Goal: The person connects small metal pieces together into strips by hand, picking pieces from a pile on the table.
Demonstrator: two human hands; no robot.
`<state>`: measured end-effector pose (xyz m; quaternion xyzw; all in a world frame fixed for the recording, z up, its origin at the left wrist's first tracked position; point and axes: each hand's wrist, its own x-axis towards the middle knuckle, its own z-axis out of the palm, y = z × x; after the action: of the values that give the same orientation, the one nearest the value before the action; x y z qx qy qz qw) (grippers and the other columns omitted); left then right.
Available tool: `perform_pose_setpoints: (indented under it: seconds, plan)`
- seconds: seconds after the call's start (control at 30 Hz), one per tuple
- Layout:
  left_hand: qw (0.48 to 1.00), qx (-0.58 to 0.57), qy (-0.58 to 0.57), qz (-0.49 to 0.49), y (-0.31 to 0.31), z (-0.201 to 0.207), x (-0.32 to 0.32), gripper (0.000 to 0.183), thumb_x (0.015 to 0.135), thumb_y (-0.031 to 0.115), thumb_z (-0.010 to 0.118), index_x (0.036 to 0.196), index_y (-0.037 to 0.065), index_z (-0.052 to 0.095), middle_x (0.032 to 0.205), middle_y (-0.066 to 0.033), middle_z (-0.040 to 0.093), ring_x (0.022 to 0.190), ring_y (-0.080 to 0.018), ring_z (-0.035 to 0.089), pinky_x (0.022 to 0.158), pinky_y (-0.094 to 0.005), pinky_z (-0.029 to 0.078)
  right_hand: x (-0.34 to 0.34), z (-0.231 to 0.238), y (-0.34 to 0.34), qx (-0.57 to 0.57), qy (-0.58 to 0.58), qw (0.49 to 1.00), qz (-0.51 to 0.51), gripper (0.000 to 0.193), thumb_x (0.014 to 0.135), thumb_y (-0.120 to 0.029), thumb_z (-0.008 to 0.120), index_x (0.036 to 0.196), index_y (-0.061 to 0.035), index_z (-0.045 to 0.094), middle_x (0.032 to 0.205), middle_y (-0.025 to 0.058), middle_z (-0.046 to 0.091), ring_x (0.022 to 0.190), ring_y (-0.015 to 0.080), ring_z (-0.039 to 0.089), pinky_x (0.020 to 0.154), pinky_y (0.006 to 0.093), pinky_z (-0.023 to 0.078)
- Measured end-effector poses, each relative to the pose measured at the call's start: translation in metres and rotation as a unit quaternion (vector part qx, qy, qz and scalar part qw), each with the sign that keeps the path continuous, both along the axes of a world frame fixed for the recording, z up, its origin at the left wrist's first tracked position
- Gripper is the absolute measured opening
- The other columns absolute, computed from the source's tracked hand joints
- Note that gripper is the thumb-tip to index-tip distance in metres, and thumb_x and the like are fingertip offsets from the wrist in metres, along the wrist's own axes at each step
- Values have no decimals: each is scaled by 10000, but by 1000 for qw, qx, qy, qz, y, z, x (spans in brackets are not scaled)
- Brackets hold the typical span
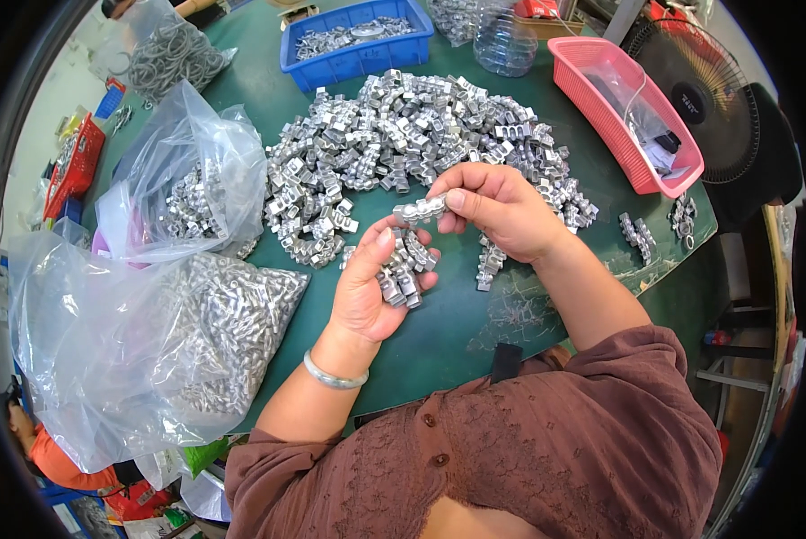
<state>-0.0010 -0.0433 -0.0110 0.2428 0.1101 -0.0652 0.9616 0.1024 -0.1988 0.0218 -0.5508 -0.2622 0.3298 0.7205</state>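
Note:
My left hand [358, 301] is turned palm up and cups several small silver metal castings [405, 269]. Between the thumb and fingers of my right hand [506, 211] is one end of a bumpy silver casting [419, 210], level just above the left fingertips. Its other end appears to touch or nearly touch the left index finger. Beyond both hands a broad heap of similar castings [403, 126] covers the green table [439, 332]. A short row of castings [490, 262] lies below my right wrist.
Left of the hands lie clear plastic bags, one full of small metal parts [232, 332], another opened around castings [192, 202]. A blue bin [358, 58] stands at the back. To the right are a pink basket [623, 117], a black fan [699, 99] and a few loose castings [637, 237].

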Motion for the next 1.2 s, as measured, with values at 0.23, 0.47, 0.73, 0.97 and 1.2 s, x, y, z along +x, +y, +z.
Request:
perform_pose_setpoints:
  seconds: [0.23, 0.47, 0.73, 0.97, 1.2]
  plan:
    - [999, 25, 39, -7, -4, 3, 1, 304, 833, 325, 508, 983, 60, 504, 829, -81, 568, 696, -198, 582, 484, -271, 466, -3, 0, 1, -15, -3, 1000, 18, 184, 841, -130, 511, 958, 5, 553, 811, 15, 579, 718, 63, 540, 674, 212, 445]
    - [998, 53, 28, -18, -3, -2, 1, 317, 828, 384, 498, 901, 77, 522, 840, -96, 570, 720, -228, 564, 467, -276, 442, -4, -1, 2, -25, -6, 999, 34, 186, 839, -114, 500, 975, 3, 548, 834, 21, 588, 732, 72, 543, 688, 218, 443]
    - [996, 86, 20, -8, -4, -1, 2, 280, 828, 346, 518, 903, 77, 513, 823, -80, 565, 702, -199, 565, 466, -268, 442, -5, -1, 3, -32, -37, 998, 40, 175, 839, -76, 489, 978, 17, 542, 863, 37, 586, 743, 81, 548, 700, 217, 441]
    - [996, 81, 15, 25, -4, -5, 2, 250, 819, 287, 542, 947, 76, 504, 876, -67, 556, 730, -176, 547, 482, -274, 454, -9, 1, 4, -24, -405, 914, -7, 167, 717, 25, 566, 878, -15, 584, 808, 70, 578, 777, 193, 534, 689, 287, 412]
    - [999, 2, -51, 9, 2, -4, 3, 285, 795, 203, 534, 1040, 73, 468, 905, -101, 525, 760, -220, 551, 505, -278, 457, 1, 0, 3, -25, -443, 895, -49, 169, 711, 13, 565, 875, -25, 582, 825, 78, 573, 778, 222, 531, 699, 313, 419]
